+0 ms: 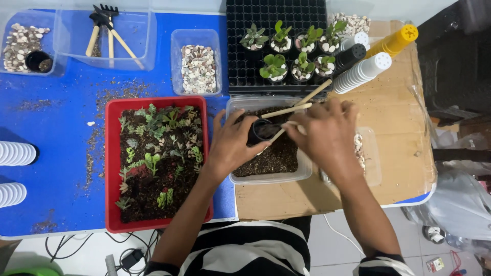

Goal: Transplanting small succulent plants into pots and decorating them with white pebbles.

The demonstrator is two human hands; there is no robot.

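A small black plastic pot (262, 131) sits at the centre of the frame, held over a clear plastic tub (270, 177) of dark, crumbly soil. The left hand (231, 145) curls round the pot's left side, fingers closed on it. The right hand (327, 134) is closed on a pair of pale wooden sticks (294, 109), whose thin ends cross above the pot's mouth and slant toward the upper right.

To the left, a red rectangular tray (110, 168) holds loose soil and small green succulent cuttings. Above the tub, a black grid seedling tray (276, 36) carries a few potted succulents (286, 51) topped with pale pebbles. A clear box of pebbles (198, 67) stands upper centre, another box with little wooden-handled garden tools (105, 30) at upper left. Stacks of white, black and yellow pots (368, 53) lie on their sides at upper right, on brown cardboard (399, 128). The blue desk (56, 133) is gritty with spilled soil
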